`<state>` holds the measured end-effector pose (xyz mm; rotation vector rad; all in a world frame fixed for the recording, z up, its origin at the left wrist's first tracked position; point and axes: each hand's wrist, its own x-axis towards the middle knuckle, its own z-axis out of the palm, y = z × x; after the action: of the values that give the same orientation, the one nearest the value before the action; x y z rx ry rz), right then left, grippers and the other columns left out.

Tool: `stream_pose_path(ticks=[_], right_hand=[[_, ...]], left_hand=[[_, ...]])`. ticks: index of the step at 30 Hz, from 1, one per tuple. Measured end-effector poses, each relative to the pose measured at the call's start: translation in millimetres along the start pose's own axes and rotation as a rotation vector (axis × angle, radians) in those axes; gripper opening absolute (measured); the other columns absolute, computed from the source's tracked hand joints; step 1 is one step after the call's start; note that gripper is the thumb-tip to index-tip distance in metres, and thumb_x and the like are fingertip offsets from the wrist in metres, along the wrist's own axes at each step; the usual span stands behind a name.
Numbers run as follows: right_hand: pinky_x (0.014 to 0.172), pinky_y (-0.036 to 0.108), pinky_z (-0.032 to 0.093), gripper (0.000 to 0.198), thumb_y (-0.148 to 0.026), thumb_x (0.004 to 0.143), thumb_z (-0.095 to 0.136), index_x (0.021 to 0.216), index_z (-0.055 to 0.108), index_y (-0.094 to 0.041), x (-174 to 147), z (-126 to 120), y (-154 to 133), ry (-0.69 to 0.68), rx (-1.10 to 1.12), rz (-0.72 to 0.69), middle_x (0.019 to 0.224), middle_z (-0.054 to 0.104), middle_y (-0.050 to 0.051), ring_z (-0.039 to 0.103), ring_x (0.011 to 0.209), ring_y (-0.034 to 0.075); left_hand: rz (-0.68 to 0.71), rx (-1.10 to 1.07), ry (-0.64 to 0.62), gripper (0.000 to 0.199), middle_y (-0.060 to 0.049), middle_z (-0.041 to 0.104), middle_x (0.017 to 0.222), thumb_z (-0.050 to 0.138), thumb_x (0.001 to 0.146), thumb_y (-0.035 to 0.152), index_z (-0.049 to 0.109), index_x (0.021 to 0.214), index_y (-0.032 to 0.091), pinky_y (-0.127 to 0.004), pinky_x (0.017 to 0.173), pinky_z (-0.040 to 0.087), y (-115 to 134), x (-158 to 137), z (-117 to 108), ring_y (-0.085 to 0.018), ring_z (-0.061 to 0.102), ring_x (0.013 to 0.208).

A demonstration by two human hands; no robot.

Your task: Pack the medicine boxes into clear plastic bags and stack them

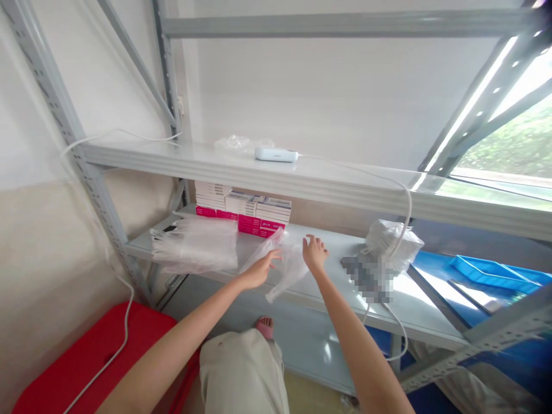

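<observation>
A crumpled clear plastic bag (291, 269) lies on the middle shelf, its lower end hanging over the front edge. My left hand (257, 271) is at the bag's left side, fingers loosely stretched and apart; whether they touch the film is unclear. At its right side, my right hand (316, 253) hovers over the shelf with bent, spread fingers and nothing visible in them. Left of both hands rests a flat stack of clear plastic bags (198, 244). Behind them stand white boxes (241, 204) piled on pink boxes (249, 224).
Above, a shelf board (207, 167) carries a white device (276, 154) with a cable. To the right are a plastic-wrapped bundle (394, 244), a blurred-out item (371, 280) and a blue tray (495, 275). A red stool (99, 351) stands at lower left.
</observation>
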<state>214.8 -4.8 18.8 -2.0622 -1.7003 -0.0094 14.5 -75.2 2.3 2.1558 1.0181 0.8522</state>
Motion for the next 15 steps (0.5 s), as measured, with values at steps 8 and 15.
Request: stream_pose_path(ticks=[8,15], right_hand=[[0.108,0.052,0.024,0.049,-0.045,0.094,0.04,0.137,0.047,-0.022,-66,37,-10,-0.341,0.03,-0.347,0.139,0.049,0.012,0.047,0.124,0.029],[0.11,0.04,0.029,0.052,-0.031,0.091,0.05,0.14,0.043,-0.018,-68,54,14,-0.284,0.014,-0.433,0.144,0.044,0.012,0.042,0.13,0.025]], left_hand=[[-0.449,-0.348,0.599,0.015,-0.008,0.069,0.088,0.051,0.086,0.024,0.063,0.09,0.017,-0.03,0.074,0.051,-19,-57,33,-0.018,0.066,0.079],[-0.661,-0.918,0.984,0.033,-0.008,0.071,0.084,0.057,0.086,0.047,0.054,0.098,0.016,-0.021,0.057,0.047,-62,-123,-15,-0.012,0.065,0.063]])
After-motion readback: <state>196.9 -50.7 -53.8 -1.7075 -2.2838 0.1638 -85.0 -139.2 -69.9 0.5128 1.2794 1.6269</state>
